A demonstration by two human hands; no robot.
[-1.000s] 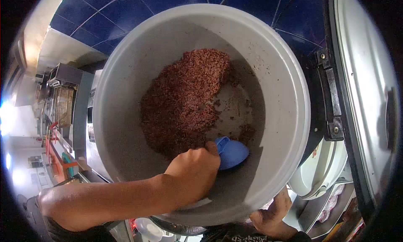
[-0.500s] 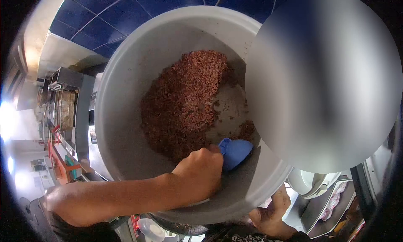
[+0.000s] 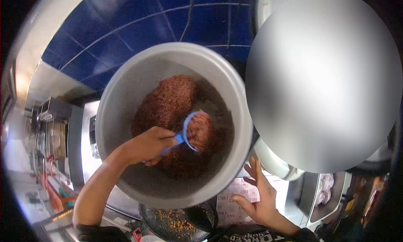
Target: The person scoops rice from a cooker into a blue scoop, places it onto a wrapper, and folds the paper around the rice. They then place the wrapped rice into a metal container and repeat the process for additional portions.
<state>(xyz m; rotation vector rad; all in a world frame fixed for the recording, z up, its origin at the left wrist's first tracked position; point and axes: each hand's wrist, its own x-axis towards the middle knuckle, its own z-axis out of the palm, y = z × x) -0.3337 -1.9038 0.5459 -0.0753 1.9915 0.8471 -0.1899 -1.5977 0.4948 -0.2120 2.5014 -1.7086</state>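
Now, my left hand (image 3: 153, 144) was wrapped firmly around the handle of the scoop (image 3: 180, 137), over the middle of the pot (image 3: 119, 93)! Reddish-brown food (image 3: 168, 101) filled its bowl, while the main heap lay at the pot's far left. Scooping looked to me like the step in hand, with a load already taken. My right hand (image 3: 262, 195) held nothing, fingers spread, just beside the pot's near right rim; whether they touched it, I couldn't tell. Below that hand lay patterned paper (image 3: 230, 207), and left of it a dark pan (image 3: 161, 220) with orange bits. The next move, I judged, called for a level wrist and clearance over the rim, lest the load spill.
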